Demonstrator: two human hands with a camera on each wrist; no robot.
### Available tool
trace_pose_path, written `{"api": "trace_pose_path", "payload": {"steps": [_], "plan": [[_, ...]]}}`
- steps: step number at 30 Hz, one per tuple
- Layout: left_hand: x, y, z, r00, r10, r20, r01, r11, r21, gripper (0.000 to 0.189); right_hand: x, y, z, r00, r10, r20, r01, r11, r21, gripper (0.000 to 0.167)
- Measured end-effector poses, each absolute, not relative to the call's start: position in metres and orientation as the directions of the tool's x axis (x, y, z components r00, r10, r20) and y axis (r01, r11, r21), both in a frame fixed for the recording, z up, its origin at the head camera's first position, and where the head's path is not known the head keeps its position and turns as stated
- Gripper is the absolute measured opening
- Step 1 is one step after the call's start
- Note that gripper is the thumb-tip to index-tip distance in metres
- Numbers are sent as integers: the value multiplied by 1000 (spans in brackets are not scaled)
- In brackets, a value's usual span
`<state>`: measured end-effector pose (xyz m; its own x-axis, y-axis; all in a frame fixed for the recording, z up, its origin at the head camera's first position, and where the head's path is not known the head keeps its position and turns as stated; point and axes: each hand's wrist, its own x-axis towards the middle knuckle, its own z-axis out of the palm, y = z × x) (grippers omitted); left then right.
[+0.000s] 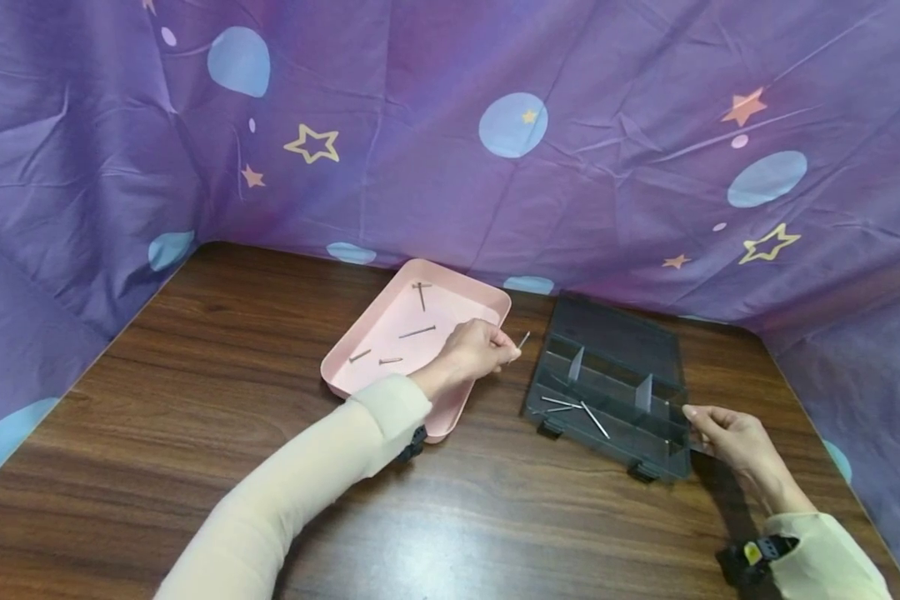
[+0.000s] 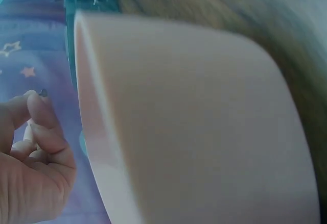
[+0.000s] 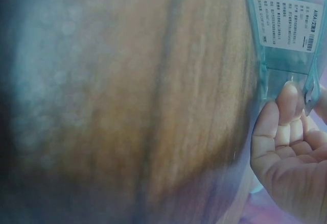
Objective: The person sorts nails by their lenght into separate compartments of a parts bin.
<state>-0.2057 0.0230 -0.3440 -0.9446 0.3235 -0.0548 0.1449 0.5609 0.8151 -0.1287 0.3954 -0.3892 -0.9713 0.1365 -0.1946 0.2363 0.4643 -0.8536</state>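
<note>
My left hand (image 1: 476, 350) pinches a thin metal nail (image 1: 524, 339) between thumb and forefinger, above the right edge of a pink tray (image 1: 370, 318). In the left wrist view, only the nail's small head (image 2: 43, 92) shows at the fingertips. Several nails (image 1: 417, 332) lie scattered in the tray. My right hand (image 1: 738, 442) grips the right end of a dark see-through divided box (image 1: 607, 450), thumb on top and fingers beneath. Its lid (image 1: 618, 333) lies back, and a few silvery nails (image 1: 595, 420) rest in its front compartment.
Two upright dividers (image 1: 576, 365) split the box's rear row. Latches (image 1: 643, 472) stick out at its front. A printed label (image 3: 286, 24) is on its underside. The brown wooden table (image 1: 195, 400) meets a purple patterned cloth (image 1: 420, 167) behind and at both sides.
</note>
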Motion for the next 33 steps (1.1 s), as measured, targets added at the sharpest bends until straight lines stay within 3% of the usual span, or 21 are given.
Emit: {"api": "trace_pose_path", "payload": {"steps": [21,33], "plan": [[-192,65,-354,-911,411,-33,235,584,777,12,-129,395,-387,-969,145,-200,247,529,-812,20],[-186,81,-362,-919,394,15,307,693,652,8,-129,397,-389,-973,134,-190,231,505,-831,17]]}}
